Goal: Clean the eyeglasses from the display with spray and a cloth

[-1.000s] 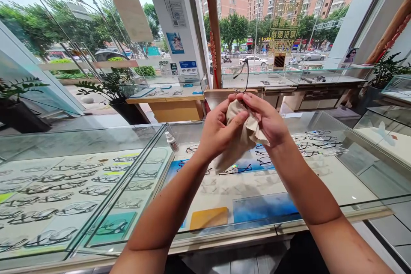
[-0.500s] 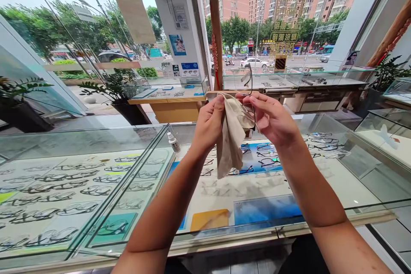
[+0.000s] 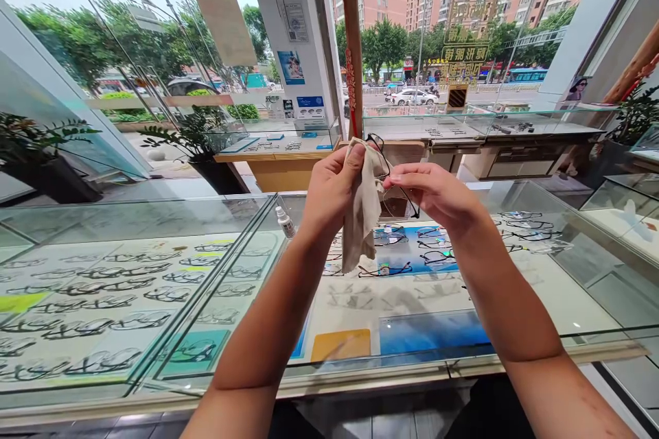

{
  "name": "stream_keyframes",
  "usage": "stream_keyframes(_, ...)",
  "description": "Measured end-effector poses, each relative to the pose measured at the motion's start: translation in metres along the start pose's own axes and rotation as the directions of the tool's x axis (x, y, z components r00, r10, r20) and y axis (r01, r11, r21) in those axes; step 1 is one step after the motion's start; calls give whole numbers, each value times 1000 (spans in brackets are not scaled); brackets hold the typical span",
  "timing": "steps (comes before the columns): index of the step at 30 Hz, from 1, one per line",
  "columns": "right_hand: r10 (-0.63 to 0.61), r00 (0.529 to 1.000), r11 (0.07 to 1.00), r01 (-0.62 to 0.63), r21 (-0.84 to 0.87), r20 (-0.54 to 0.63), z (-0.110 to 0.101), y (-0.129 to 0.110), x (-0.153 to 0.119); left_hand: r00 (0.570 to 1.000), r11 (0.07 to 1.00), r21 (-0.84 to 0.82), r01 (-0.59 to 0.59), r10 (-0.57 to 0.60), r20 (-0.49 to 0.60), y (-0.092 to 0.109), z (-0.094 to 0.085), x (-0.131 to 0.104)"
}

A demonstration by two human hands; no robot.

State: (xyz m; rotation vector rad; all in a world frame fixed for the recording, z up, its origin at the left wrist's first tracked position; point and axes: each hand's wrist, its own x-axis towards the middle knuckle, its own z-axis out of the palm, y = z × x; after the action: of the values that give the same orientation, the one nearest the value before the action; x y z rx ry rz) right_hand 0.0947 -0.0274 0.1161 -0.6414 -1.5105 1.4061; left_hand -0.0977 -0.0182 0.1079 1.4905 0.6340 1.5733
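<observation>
A beige cloth (image 3: 363, 209) hangs from my left hand (image 3: 337, 182), whose thumb and fingers are pinched on its top edge. Partly wrapped by the cloth is a pair of dark-framed glasses (image 3: 379, 145), tilted, with one temple pointing down to the right. My right hand (image 3: 430, 191) pinches the glasses near their middle with thumb and forefinger, close to the cloth's right side. Both hands are above the glass display case. The cloth hides part of the lenses.
Below is a glass display case (image 3: 447, 357) with rows of glasses inside. A small white spray bottle (image 3: 285, 222) stands on it, left of my forearm. Farther back are a wooden post (image 3: 353, 55), more counters and potted plants (image 3: 191, 144).
The glasses have turned and moved left against the cloth, and their temple now points down to the right. My right hand has shifted slightly down. The view has moved a little left.
</observation>
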Motion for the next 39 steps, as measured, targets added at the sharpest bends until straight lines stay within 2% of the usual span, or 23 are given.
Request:
stream_keyframes(6,-31,999,1000,31,-3,-42,-4,3,2,994,992,-73,102,-99,45,1,-4,2)
stream_keyframes(12,-53,998,998,53,14,-46,-4,3,2,985,994,-52,98,-89,150,5,1,-3)
stream_keyframes(21,5,999,1000,-4,-24,35,2,6,0,1000,1000,21,-16,16,0,-3,5,-4)
stream_keyframes(29,-23,990,997,32,-67,138,10,6,-2,995,997,9,-77,77,-63,-8,8,-2)
stream_keyframes(31,-24,989,995,38,-94,144,7,3,-2,998,998,19,-56,57,-24,-4,4,0)
stream_keyframes(35,-33,995,987,48,-151,98,-2,-4,-5,992,998,27,63,-66,111,9,-9,2)
stream_keyframes(39,-56,996,984,65,-164,62,-5,-5,-6,987,991,-65,119,-111,112,14,-12,2)
